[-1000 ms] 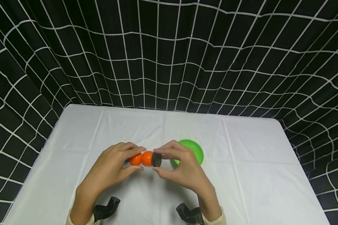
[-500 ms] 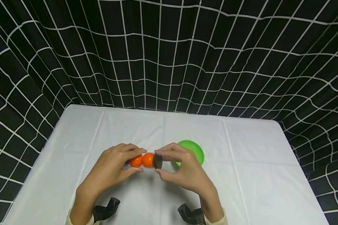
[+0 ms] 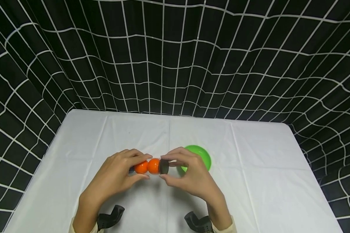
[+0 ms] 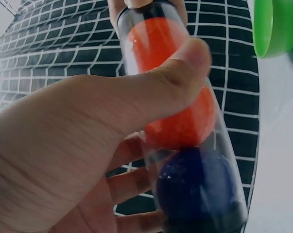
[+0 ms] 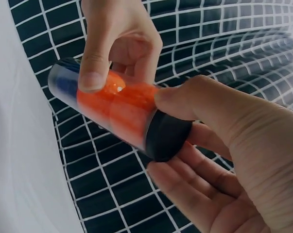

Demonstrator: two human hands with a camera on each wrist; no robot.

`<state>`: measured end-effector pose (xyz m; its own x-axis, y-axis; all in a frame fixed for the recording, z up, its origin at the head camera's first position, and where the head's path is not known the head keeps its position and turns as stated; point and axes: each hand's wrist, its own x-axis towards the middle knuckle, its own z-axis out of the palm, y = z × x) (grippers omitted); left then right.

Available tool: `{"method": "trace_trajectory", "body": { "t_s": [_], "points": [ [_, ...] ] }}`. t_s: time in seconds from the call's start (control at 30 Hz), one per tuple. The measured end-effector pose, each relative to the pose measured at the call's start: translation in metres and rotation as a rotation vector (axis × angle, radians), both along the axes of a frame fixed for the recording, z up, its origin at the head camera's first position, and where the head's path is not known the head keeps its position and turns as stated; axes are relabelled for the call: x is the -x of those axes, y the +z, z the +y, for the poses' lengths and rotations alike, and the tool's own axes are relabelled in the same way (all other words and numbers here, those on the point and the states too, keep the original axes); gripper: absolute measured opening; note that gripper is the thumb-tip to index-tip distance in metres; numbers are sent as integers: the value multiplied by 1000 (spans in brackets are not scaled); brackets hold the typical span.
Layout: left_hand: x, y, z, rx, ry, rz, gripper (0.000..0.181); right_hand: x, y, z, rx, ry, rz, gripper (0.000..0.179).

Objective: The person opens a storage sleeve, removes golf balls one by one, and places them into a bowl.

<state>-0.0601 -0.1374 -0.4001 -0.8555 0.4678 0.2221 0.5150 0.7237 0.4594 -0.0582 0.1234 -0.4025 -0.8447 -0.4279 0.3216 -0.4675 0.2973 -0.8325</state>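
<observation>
A clear tube (image 5: 95, 107) lies sideways between my hands above the table, holding two orange balls and a dark blue ball (image 4: 197, 182). In the head view, one orange ball (image 3: 154, 166) is beside the dark cap, and the other orange ball (image 3: 141, 167) is by my left fingers. My left hand (image 3: 113, 171) grips the tube's body with thumb and fingers. At its right end, my right hand (image 3: 191, 168) pinches the black cap (image 5: 168, 136). The cap sits on the tube end. In the left wrist view, the blue ball is at the opposite end, near a dark base.
A green bowl (image 3: 203, 157) stands on the table just behind my right hand, partly hidden by it. White cloth covers the table (image 3: 268, 168). Black curtain with white netting (image 3: 175, 64) surrounds its back and sides. Dark wrist mounts (image 3: 110, 216) jut inward from both forearms.
Both hands keep their hold on the tube. The tube's capped end and my right hand have shifted very slightly to the right. The bowl stays where it was.
</observation>
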Motion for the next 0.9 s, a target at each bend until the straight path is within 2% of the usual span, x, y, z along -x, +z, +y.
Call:
{"method": "trace_trajectory", "body": {
  "t_s": [0.2,0.37,0.53,0.7,0.9],
  "points": [
    [3,1,-6,-3,5,-46,54,3,0,5,-13,30,-25,46],
    [7,1,-21,-42,57,-78,54,9,-6,0,48,-25,-36,49],
    [9,4,-35,-115,99,-80,55,14,-15,-6,50,-21,-79,42],
    [10,4,-43,-161,94,-56,57,20,-35,-18,-25,2,-131,39],
    [12,1,-46,-170,117,-51,64,25,-63,-31,-178,-14,-108,39]
  ]
}}
